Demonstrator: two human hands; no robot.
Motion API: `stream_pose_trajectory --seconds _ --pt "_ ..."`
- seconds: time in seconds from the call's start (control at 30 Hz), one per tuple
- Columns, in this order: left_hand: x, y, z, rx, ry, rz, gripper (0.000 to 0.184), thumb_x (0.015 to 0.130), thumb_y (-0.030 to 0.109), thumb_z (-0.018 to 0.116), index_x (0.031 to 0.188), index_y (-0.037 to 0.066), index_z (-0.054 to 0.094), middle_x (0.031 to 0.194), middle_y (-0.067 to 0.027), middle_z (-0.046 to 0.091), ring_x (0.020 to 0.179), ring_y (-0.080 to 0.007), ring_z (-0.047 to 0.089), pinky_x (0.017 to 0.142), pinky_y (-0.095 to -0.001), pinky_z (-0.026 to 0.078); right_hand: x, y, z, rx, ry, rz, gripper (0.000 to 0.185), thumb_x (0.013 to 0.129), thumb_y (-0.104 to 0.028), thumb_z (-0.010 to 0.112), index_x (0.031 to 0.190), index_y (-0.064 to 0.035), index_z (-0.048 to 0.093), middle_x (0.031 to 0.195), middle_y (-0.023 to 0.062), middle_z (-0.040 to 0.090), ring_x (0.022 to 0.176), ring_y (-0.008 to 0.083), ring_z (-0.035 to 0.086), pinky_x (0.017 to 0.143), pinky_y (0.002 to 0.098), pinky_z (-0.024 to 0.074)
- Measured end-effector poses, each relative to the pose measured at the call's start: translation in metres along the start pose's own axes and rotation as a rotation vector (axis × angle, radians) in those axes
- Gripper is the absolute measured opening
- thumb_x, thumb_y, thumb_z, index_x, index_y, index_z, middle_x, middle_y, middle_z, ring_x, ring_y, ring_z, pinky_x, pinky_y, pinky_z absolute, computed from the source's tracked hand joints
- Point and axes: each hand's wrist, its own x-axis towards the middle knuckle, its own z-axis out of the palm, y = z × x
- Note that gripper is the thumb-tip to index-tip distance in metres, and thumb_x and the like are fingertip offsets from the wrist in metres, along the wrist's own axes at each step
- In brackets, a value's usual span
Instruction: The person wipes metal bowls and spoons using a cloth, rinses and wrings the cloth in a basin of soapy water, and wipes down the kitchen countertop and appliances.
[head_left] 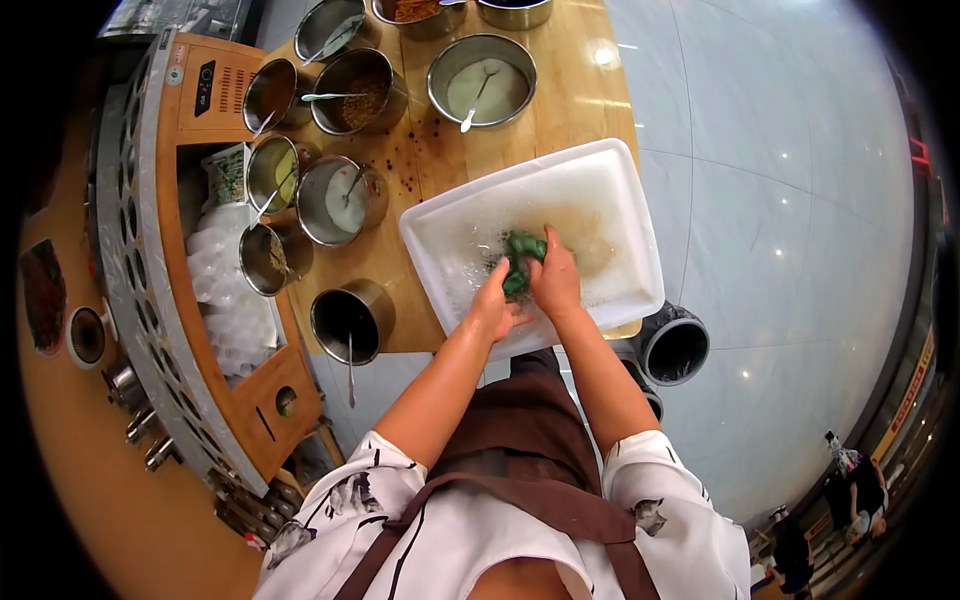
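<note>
Green bundle [524, 246] between left hand [489, 302] and right hand [557, 280], both clasping it, over white tray [446, 238]

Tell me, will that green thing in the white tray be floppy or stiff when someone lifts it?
Probably floppy: the green thing looks crumpled between the left hand and right hand. It might feel slippery too, since the white tray around it looks wet.
</note>
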Motion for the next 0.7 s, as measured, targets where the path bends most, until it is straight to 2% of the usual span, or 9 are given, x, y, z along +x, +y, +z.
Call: stream_pose_trajectory --seconds 0.03,0.07,0.1,0.2,0.3,0.43,0.57,0.6,0.7 --pt "-0.001 0.006 0.004 -0.054 -0.088 -0.032 0.054 0.086 0.047 0.047 0.128 0.014 0.037 0.129 -0.015 0.04 0.119 -0.0341 0.038 0.094 -0.0612 0.026 0.001 -0.007 0.0 0.35 0.051 0.086 0.058 0.078 -0.019 0.061 0.129 -0.0086 0.035 0.112 0.0138 0.056 0.094 0.036 0.055 0.078 0.043 0.0447" --pt "0.001 0.01 0.005 -0.111 -0.181 -0.033 0.047 0.085 0.049 0.047 0.114 0.012 0.05 0.111 -0.0133 0.054 0.106 -0.0278 0.05 0.089 -0.054 0.038 -0.005 -0.015 -0.002 0.311 0.155 -0.03 0.052 0.078 -0.02 0.062 0.124 -0.0069 0.041 0.102 0.0172 0.059 0.085 0.0347 0.058 0.076 0.0378 0.0462" --pt "0.006 0.016 0.004 -0.113 -0.185 -0.032 0.047 0.085 0.049 0.047 0.114 0.012 0.05 0.111 -0.0133 0.054 0.106 -0.0278 0.05 0.089 -0.054 0.038 -0.01 -0.029 -0.015 0.307 0.155 -0.033 0.052 0.078 -0.02 0.062 0.124 -0.0069 0.041 0.102 0.0172 0.059 0.085 0.0347 0.058 0.076 0.0378 0.0462" --pt "0.005 0.028 0.004 -0.039 -0.253 0.011 0.038 0.085 0.045 0.051 0.098 0.01 0.056 0.086 -0.0074 0.059 0.078 -0.0215 0.061 0.066 -0.0333 0.052 -0.019 -0.05 -0.031 0.588 0.088 -0.191 0.043 0.079 -0.024 0.062 0.115 -0.0045 0.049 0.101 0.017 0.058 0.089 0.029 0.058 0.076 0.0346 0.046" --pt "0.0 0.028 0.009 -0.002 -0.249 -0.019 0.041 0.084 0.048 0.052 0.098 0.01 0.056 0.087 -0.0077 0.06 0.075 -0.0215 0.061 0.064 -0.0331 0.052 -0.016 -0.053 -0.045 0.767 0.014 -0.03 0.039 0.08 -0.019 0.06 0.115 -0.0047 0.049 0.098 0.0137 0.059 0.086 0.0223 0.058 0.075 0.0314 0.0451" --pt "-0.036 0.031 0.026 -0.17 -0.579 -0.068 0.048 0.083 0.053 0.05 0.107 0.011 0.054 0.102 -0.0097 0.059 0.093 -0.0233 0.059 0.081 -0.0407 0.049 -0.006 -0.044 -0.039 1.094 -0.105 0.195 0.044 0.082 -0.011 0.053 0.124 -0.0059 0.041 0.093 0.0112 0.057 0.083 0.017 0.054 0.073 0.0283 0.044" --pt "-0.033 0.02 0.015 0.107 -0.558 -0.023 0.043 0.081 0.031 0.061 0.117 0.011 0.048 0.112 -0.0084 0.055 0.103 -0.0235 0.055 0.086 -0.044 0.046 -0.004 -0.043 -0.044 0.465 0.044 -0.099 0.048 0.086 -0.013 0.05 0.131 -0.0061 0.033 0.113 0.0115 0.052 0.099 0.0226 0.054 0.084 0.0334 0.0421" --pt "-0.031 0.018 0.016 0.022 -0.551 -0.03 0.042 0.079 0.02 0.064 0.116 0.009 0.048 0.11 -0.009 0.055 0.099 -0.0229 0.056 0.08 -0.0406 0.049 -0.002 -0.035 -0.041 0.465 0.04 -0.1 0.048 0.086 -0.013 0.05 0.131 -0.0061 0.033 0.113 0.0115 0.052 0.099 0.0226 0.054 0.084 0.0334 0.0421" --pt "-0.032 0.017 0.019 0.126 -0.564 0.009 0.042 0.078 0.019 0.064 0.115 0.007 0.048 0.108 -0.0103 0.055 0.096 -0.0227 0.057 0.07 -0.0364 0.052 0.006 -0.006 -0.035 0.167 0.178 -0.272 0.052 0.09 -0.028 0.047 0.135 -0.0082 0.029 0.126 0.0139 0.044 0.111 0.0277 0.048 0.091 0.0364 0.0397"
